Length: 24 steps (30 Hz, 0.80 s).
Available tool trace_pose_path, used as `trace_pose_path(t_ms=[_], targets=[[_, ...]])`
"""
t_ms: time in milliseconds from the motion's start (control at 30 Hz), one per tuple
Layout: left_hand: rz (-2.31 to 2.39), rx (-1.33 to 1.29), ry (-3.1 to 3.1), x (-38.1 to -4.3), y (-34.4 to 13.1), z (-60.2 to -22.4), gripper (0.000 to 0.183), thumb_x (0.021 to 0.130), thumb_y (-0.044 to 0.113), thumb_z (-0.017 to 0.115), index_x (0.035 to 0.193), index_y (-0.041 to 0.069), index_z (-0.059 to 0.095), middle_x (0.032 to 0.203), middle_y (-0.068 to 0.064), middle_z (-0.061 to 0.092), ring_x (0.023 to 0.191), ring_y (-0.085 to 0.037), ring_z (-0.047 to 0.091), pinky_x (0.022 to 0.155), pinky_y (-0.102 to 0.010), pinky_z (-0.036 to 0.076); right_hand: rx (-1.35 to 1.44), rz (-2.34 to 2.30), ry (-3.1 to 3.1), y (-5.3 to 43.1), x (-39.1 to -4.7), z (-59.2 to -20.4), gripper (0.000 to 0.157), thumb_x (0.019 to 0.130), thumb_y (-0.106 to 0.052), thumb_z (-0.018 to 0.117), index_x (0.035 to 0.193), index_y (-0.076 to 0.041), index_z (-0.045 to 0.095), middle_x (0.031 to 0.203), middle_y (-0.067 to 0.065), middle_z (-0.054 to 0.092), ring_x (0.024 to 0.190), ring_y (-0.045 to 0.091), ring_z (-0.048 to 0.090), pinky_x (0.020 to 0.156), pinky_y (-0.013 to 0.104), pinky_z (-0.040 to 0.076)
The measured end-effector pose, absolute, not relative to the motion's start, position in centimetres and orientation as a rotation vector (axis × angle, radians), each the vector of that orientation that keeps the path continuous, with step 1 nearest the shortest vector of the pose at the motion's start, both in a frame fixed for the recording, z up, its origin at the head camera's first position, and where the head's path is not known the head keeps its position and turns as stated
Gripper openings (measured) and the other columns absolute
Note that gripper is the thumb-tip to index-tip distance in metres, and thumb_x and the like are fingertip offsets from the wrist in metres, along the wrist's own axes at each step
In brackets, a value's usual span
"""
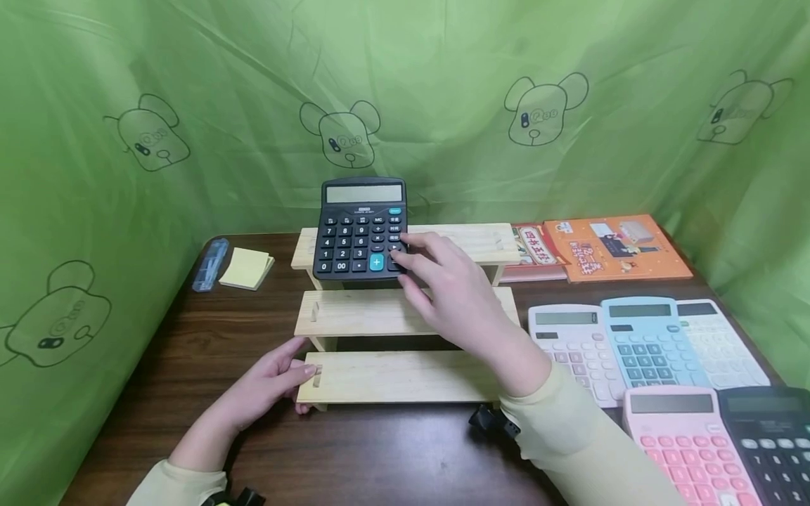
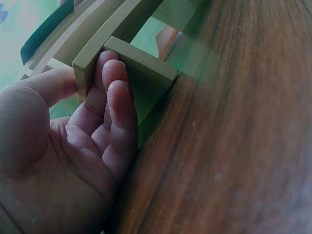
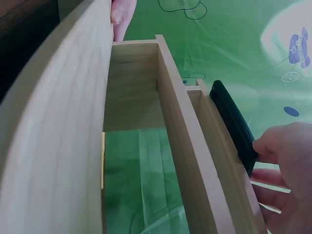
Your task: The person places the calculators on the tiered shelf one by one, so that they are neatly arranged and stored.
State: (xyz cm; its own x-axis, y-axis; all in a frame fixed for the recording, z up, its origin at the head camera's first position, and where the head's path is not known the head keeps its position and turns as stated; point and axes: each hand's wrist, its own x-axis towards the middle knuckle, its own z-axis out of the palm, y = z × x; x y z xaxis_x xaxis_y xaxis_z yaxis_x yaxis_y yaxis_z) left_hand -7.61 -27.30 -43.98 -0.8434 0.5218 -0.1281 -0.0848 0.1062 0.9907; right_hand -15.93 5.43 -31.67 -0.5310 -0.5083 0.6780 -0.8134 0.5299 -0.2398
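Observation:
A black desk calculator [image 1: 361, 228] with a teal plus key rests on the top step of a three-step wooden rack [image 1: 405, 379]. At its lower right corner, the right hand [image 1: 452, 292] pinches the edge, one fingertip over the keys. In the right wrist view the calculator [image 3: 234, 126] shows edge-on above the top board, fingertips right at its near end. Low on the left, the left hand [image 1: 272, 383] grips the end of the bottom step. The left wrist view shows that hand [image 2: 87, 131] with its thumb on the board and fingers curled beneath.
Right of the rack lie several calculators: a white one [image 1: 576, 344], a blue one [image 1: 658, 344], a pink one [image 1: 690, 443] and a dark one [image 1: 768, 443]. Behind them is an orange book [image 1: 620, 246]. Yellow sticky notes [image 1: 245, 268] and a blue translucent stapler-like item [image 1: 211, 265] sit left.

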Motion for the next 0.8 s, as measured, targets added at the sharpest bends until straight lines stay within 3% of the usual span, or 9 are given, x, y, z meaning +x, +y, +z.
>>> trace_pose_path(t_ms=[467,700,800], targets=[[1.798,0.425,1.951,-7.5,-27.0,-43.6,0.058,0.103,0.011,0.046,0.149,-0.001,0.013,0.08,-0.024,0.066,0.056,-0.031,0.063,0.054,-0.048,0.055,1.048,0.748,-2.218,5.4,-16.0,-31.6,0.031,0.09,-0.02,0.068,0.119,-0.009,0.068,0.132,0.009,0.057,0.121,0.023,0.053,0.106,0.034,0.038],[1.826,0.411,1.929,-7.5,-27.0,-43.9,0.06,0.103,0.01,0.047,0.15,0.002,0.012,0.079,-0.024,0.066,0.055,-0.032,0.063,0.054,-0.049,0.055,1.022,0.843,-2.401,7.0,-15.8,-31.3,0.057,0.09,-0.035,0.067,0.141,-0.014,0.051,0.144,0.006,0.046,0.129,0.023,0.047,0.106,0.042,0.039],[1.841,0.419,1.926,-7.4,-27.3,-44.0,0.061,0.102,0.008,0.047,0.151,0.002,0.01,0.079,-0.025,0.066,0.055,-0.032,0.063,0.053,-0.05,0.054,1.017,0.73,-2.519,8.6,-15.4,-30.9,0.061,0.09,-0.036,0.066,0.145,-0.016,0.046,0.148,0.006,0.041,0.133,0.026,0.042,0.11,0.048,0.032]])
